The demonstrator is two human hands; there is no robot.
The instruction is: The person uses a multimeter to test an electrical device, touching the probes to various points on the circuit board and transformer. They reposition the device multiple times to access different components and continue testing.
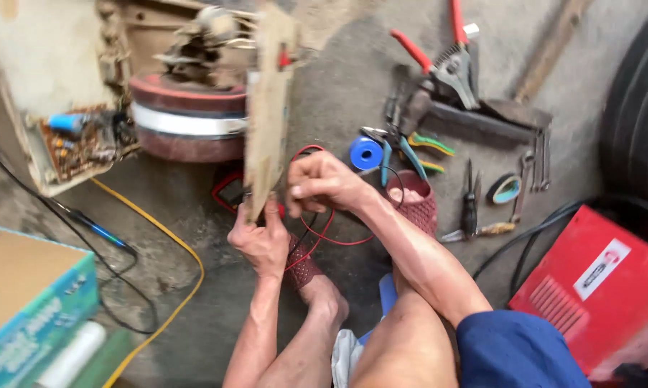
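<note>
My left hand grips the lower edge of a brown circuit board, held upright and edge-on to the camera. My right hand is closed just right of the board's lower part, pinching what looks like a probe or wire against it. Red and black leads loop below my hands toward a red-edged meter on the floor behind the board. What the right fingers hold is partly hidden.
A dismantled appliance with a red and white round body and an open circuit tray sits at the left. Pliers, cutters, a blue solder spool, screwdrivers, a red machine, a yellow cable and a cardboard box lie around.
</note>
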